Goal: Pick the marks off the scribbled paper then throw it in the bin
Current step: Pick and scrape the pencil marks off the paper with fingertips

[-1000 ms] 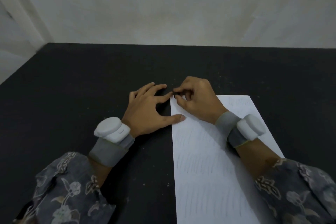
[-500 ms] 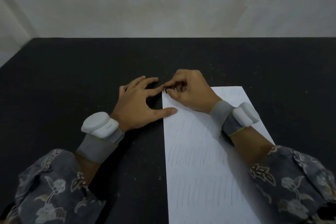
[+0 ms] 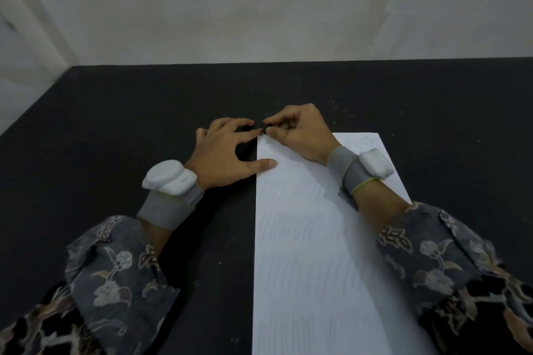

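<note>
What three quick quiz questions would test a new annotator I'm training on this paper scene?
1. True or false: the left hand is lifted clear of the table.
2. Which hand pinches at the paper's far left corner?
3. The paper's marks are: A) faint strokes in rows, B) one bold circle, C) none.

Key: 1 false, it lies spread with its thumb on the paper's edge; 2 the right hand; 3 A.

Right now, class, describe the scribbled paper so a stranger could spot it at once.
On the black table, the scribbled paper lies right of centre under both hands. It is the only white sheet, covered in rows of faint pencil strokes.
</note>
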Demonstrator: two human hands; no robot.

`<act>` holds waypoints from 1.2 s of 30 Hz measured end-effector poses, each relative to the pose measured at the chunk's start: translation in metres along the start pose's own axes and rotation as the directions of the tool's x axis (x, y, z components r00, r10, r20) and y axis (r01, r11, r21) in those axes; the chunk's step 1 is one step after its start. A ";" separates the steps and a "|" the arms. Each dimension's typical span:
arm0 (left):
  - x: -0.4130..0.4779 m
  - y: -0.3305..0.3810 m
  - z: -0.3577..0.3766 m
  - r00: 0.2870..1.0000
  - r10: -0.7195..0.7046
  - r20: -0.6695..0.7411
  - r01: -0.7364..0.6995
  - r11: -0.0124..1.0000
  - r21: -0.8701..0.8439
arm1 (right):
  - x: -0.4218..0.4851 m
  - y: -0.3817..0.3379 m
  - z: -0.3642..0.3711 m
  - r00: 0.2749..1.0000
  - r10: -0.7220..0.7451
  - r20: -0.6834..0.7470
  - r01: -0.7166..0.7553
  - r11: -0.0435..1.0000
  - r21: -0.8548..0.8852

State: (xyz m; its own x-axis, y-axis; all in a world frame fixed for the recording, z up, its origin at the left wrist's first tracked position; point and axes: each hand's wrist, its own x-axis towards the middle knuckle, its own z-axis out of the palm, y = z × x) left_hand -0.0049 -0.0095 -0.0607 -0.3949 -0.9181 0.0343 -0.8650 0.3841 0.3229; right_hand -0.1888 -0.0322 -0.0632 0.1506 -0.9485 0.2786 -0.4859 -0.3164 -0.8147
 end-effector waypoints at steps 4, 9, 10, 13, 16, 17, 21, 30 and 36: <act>0.005 0.000 0.000 1.000 0.005 0.016 -0.006 0.999 0.032 | -0.002 -0.003 0.001 0.999 -0.032 -0.041 0.032 0.999 -0.007; 0.005 -0.002 0.004 0.999 0.014 -0.047 -0.012 0.999 0.031 | -0.004 -0.004 0.004 0.991 -0.131 -0.014 0.128 0.984 -0.123; 0.006 -0.003 0.004 0.998 0.018 -0.055 -0.017 0.999 0.028 | -0.004 -0.004 0.004 0.991 -0.134 0.003 0.134 0.982 -0.132; 0.007 -0.005 0.004 0.997 0.027 -0.076 -0.026 0.999 0.020 | -0.003 -0.006 0.000 0.989 -0.129 0.068 0.137 0.982 -0.128; 0.007 -0.005 0.005 0.997 0.028 -0.074 -0.027 1.000 0.012 | -0.002 -0.006 -0.009 0.988 -0.086 0.130 0.095 0.993 -0.065; 0.007 -0.005 0.005 0.997 0.030 -0.074 -0.029 1.000 0.013 | -0.002 -0.006 -0.009 0.988 -0.074 0.134 0.083 0.995 -0.058; 0.007 -0.006 0.006 0.996 0.033 -0.078 -0.033 0.999 0.002 | -0.003 -0.007 0.002 0.996 -0.086 0.034 0.089 0.990 -0.112; 0.007 -0.004 0.005 0.998 0.031 -0.062 -0.032 0.999 -0.018 | -0.003 -0.010 0.004 0.996 -0.084 0.016 0.085 0.985 -0.147; 0.007 -0.003 0.003 0.999 0.005 -0.038 -0.007 0.999 -0.047 | -0.005 -0.010 0.000 0.997 -0.068 0.035 0.073 0.985 -0.157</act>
State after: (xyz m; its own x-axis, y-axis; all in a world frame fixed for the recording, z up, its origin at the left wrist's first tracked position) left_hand -0.0061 -0.0162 -0.0639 -0.3873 -0.9192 0.0715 -0.8466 0.3853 0.3673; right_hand -0.1851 -0.0246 -0.0567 0.2135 -0.9245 0.3158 -0.6029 -0.3790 -0.7020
